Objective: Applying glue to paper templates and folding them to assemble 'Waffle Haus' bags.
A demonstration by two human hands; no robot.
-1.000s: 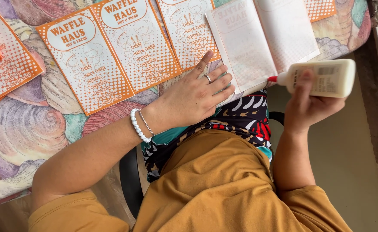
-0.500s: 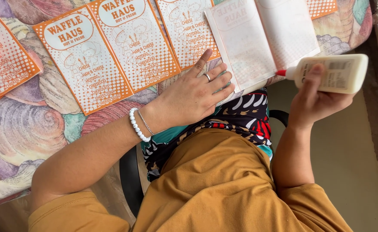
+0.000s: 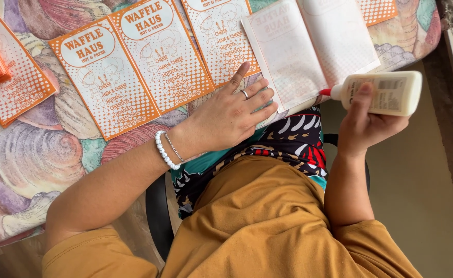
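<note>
Your left hand [image 3: 231, 116] lies flat, fingers open, pinning the blank paper [image 3: 309, 49]. Your right hand [image 3: 368, 121] grips the glue bottle [image 3: 386, 92]. It looks like gluing time; aim the tip at the edge.

the left hand [image 3: 229, 116] lies flat, palm down, fingers spread a little and pointing up and to the right, with a ring on one finger. its wrist wears a white bead bracelet and a thin chain. the bare left forearm runs down and to the left, to a mustard sleeve. the right hand [image 3: 368, 121] is raised, its grip closed, thumb pressed upward along the front, fingers curled behind. the right forearm rises nearly upright from the bent elbow.
</note>
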